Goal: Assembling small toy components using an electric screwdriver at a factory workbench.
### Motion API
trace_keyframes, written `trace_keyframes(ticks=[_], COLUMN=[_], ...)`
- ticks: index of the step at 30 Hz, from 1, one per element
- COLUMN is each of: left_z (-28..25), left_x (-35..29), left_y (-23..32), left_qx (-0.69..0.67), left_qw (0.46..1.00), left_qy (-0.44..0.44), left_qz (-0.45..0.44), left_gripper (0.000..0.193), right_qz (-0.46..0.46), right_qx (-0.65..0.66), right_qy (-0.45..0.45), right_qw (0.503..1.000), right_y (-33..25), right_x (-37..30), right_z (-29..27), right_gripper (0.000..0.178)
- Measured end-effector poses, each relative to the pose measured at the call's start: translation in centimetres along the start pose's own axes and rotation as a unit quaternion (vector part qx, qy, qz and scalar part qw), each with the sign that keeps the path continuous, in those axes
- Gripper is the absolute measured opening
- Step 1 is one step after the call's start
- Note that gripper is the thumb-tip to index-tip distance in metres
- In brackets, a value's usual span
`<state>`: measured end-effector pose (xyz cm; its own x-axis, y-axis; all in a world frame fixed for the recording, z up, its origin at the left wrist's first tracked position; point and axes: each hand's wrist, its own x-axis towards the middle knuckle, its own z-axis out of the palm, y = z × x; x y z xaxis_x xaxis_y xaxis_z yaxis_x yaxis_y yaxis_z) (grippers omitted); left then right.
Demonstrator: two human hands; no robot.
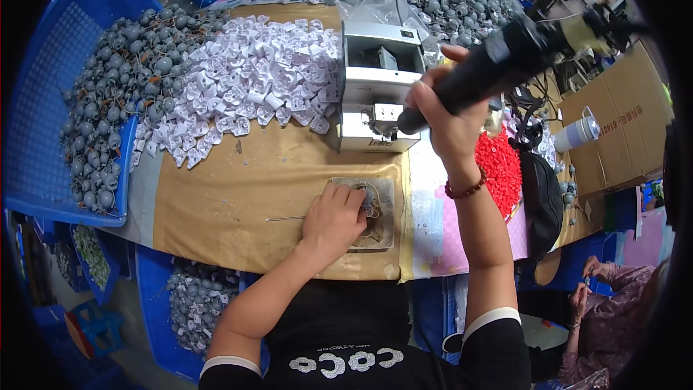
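Note:
My right hand [456,119] is wrapped round a black electric screwdriver [491,65], held slanting with its lower end by the front of a grey metal box-shaped machine, apparently a screw feeder [361,88]. Below it, my left hand [333,222] has its fingers closed on a small grey round part [370,196]. That part sits on a square metal plate [384,237] lying on the brown table cover; my fingers hide much of it. A thin metal rod [283,218] lies left of this hand.
White plastic parts [253,72] are heaped behind; a blue crate [43,137] of grey round parts stands left. Red parts [497,170], a black pouch [541,202], a white bottle [576,132] and a cardboard box [617,126] are rightward. Another person's hands [583,290] work at lower right.

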<state>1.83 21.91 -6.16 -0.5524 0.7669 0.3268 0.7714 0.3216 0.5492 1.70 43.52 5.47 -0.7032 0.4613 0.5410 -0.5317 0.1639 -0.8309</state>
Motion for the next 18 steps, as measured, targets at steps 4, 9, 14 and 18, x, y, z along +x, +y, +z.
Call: trace_keyframes(ticks=[4,9,14,18], left_z=[0.1,-0.1,-0.2,0.1], left_x=[-0.3,-0.3,-0.1,-0.2], left_y=[-0.2,-0.5,-0.4,-0.4], left_qx=[0.007,0.008,-0.001,0.01], left_qw=[1.0,1.0,1.0,1.0], left_qy=[0.003,0.01,0.009,0.01], left_qz=[0.0,0.004,0.012,0.005], left_gripper=[0.037,0.037,0.036,0.036], right_qz=[0.035,0.134,0.164,0.143], right_qx=[-0.054,-0.058,-0.033,0.006], right_qy=[0.02,-0.02,-0.056,-0.065], right_qw=[0.998,0.989,0.984,0.988], right_y=[2.2,1.8,-1.0,-1.1], right_x=[2.1,0.5,-5.4,-8.0], right_z=[1.9,2.5,2.4,2.9], right_gripper=[0.045,0.052,0.029,0.023])
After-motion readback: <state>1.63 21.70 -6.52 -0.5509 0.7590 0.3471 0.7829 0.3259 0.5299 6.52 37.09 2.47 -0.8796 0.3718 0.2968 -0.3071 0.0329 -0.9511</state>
